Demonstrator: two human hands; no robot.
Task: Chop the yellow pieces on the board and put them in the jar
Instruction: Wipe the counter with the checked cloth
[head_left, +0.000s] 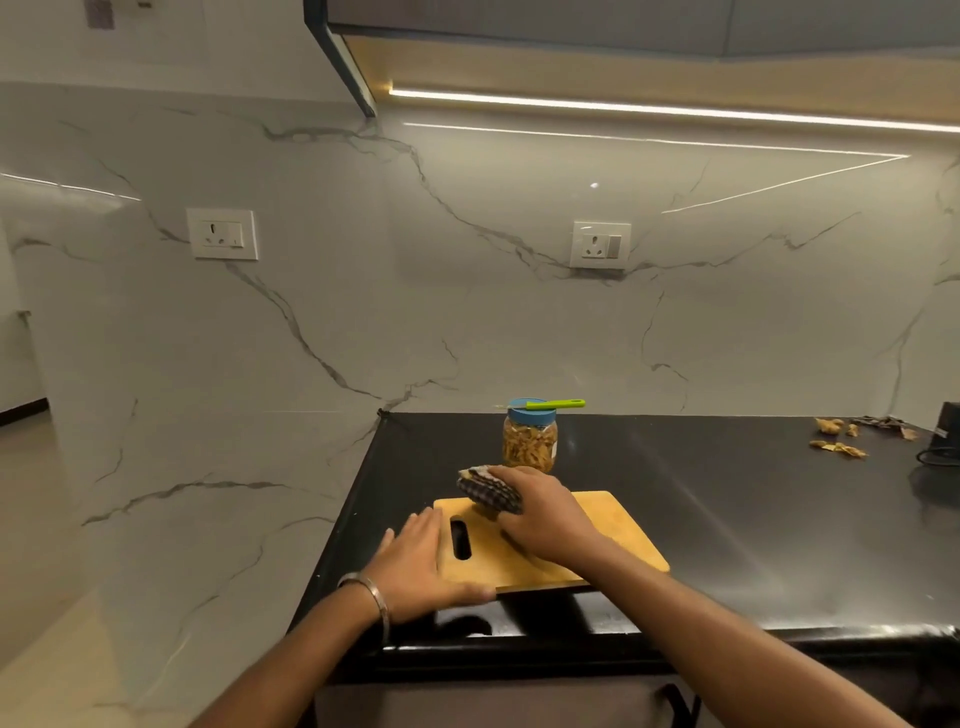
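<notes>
On the black countertop (727, 493), near its left end, a wooden cutting board (613, 540) lies flat with its slotted handle hole toward the left. The left hand (421, 564) rests flat on the board's left end, fingers straight and close together over the edge beside the slot, thumb stretched along the near edge; a metal bangle (376, 597) circles that wrist. The right hand (540, 512) lies over the far left part of the board with its fingers curled round a bunched, dark checked cloth (485, 488), which it presses against the board's far edge. The bare board surface that shows carries no yellow pieces. Just behind the board stands the clear plastic jar (530, 441), upright, closed with a blue lid (530, 413) and filled most of the way with yellow-orange chopped pieces (527, 447). A knife with a green handle (553, 404) lies flat across the lid, handle pointing right. Far to the right, on the back of the counter, lie scattered brownish peels and scraps (839, 439), and a dark appliance (945, 431) is cut off by the frame's edge. Two wall sockets (600, 244) sit in the marble backsplash.
</notes>
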